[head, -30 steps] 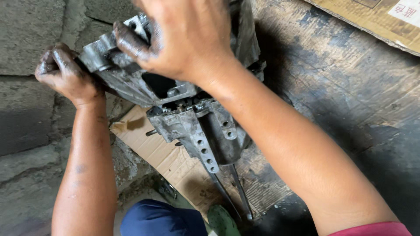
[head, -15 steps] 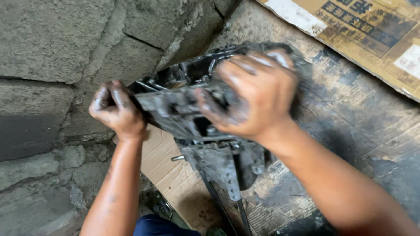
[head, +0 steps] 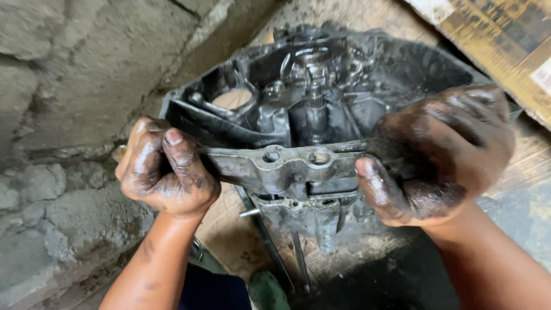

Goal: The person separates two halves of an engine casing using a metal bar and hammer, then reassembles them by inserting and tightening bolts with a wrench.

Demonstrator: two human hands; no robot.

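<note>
Greasy metal housing (head: 310, 115) sits between both grips, left hand (head: 163, 172) and right hand (head: 442, 155) clamping its near rim.

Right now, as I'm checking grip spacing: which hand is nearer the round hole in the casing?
Left. The left hand grips the casing edge just below the round hole; the right hand holds the opposite side.

Rough concrete floor (head: 74, 229). Flattened cardboard (head: 229, 235) at 6 o'clock, greasy housing (head: 321, 115) on it; printed cardboard sheet (head: 493, 34) at 1 o'clock.
</note>
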